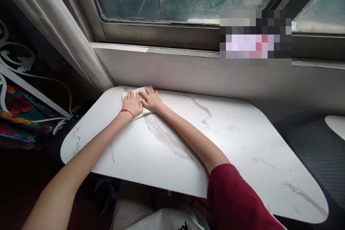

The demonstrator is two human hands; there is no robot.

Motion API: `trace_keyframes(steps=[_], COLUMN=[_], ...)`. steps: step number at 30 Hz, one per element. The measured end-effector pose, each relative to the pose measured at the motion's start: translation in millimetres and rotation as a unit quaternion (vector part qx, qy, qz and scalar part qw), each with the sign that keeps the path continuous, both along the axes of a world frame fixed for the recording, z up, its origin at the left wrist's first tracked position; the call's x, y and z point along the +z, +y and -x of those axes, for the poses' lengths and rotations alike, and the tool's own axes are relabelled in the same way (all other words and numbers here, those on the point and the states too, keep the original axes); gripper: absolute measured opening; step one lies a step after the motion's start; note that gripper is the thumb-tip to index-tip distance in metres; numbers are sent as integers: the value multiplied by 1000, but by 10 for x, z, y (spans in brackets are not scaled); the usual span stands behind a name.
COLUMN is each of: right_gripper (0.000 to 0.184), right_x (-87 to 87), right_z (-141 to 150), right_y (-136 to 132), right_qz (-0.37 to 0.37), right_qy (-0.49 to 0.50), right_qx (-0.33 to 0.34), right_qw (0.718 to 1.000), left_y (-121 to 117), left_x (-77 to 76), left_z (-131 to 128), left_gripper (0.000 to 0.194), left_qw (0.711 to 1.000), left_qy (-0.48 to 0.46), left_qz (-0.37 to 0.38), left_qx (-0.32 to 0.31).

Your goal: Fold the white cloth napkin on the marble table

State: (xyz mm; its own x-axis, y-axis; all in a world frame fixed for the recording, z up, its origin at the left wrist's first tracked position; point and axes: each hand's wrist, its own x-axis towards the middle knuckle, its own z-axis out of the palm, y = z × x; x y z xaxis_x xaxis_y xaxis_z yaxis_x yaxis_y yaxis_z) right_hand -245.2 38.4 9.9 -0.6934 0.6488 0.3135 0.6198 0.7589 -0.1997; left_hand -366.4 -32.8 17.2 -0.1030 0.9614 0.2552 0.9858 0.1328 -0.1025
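Note:
A folded white cloth (144,112) lies on the white marble-patterned tabletop (129,158), near its far left edge. My left hand (132,104) rests flat on the left part of the cloth, fingers stretched forward, a red string around the wrist. Beside it, my right hand (151,100) presses on the cloth's right part with its fingers spread. The two hands touch or nearly touch at the thumbs. Part of the cloth is hidden beneath them.
Behind the table runs a pale wall (172,70) below a window (161,0). A light curtain (61,25) hangs at the left, near a white scrollwork metal frame (32,90) with colourful flowered fabric (20,111). Dark ribbed material (312,147) lies right of the table.

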Motion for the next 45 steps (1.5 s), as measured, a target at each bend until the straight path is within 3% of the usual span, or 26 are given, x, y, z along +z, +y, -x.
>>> trace_keyframes(steps=[4, 11, 17, 19, 22, 26, 30, 34, 42, 45], right_gripper=[51, 52, 53, 53, 53, 53, 57, 61, 62, 64], right_x=[12, 20, 48, 31, -11, -63, -119, -154, -163, -173], right_z=[-80, -83, -127, -180, -342, -741, -1204, -1456, -1461, -1473], right_y=[105, 91, -22, -102, -267, -617, -1099, -1427, -1396, -1333], right_qz=[4, 0, 3, -1, -13, -13, -18, -42, -44, -49], right_qy=[-12, -31, -32, -35, -37, -31, -31, -43, -53, -44], right_qx=[-33, -40, -32, -26, -19, -36, -61, -57, -42, -30], right_qw=[999, 999, 999, 999, 999, 999, 997, 997, 997, 997], left_y=[166, 114, 98, 43, -102, -348, -554, -683, -882, -943], left_x=[-21, -40, 95, 154, 209, 241, 273, 269, 299, 232], left_z=[43, 206, 267, 243, 53, -397, -712, -801, -928, -989], left_gripper=[56, 60, 78, 76, 63, 56, 48, 35, 34, 40], left_qw=[999, 996, 997, 997, 995, 991, 971, 943, 948, 951], left_qy=[-26, -65, -47, -25, 17, 46, 46, 29, 55, 38], left_qz=[0, 19, 24, 40, 57, 40, 45, 47, 50, 36], left_qx=[-24, -64, -56, -68, -85, -123, -231, -328, -309, -303])
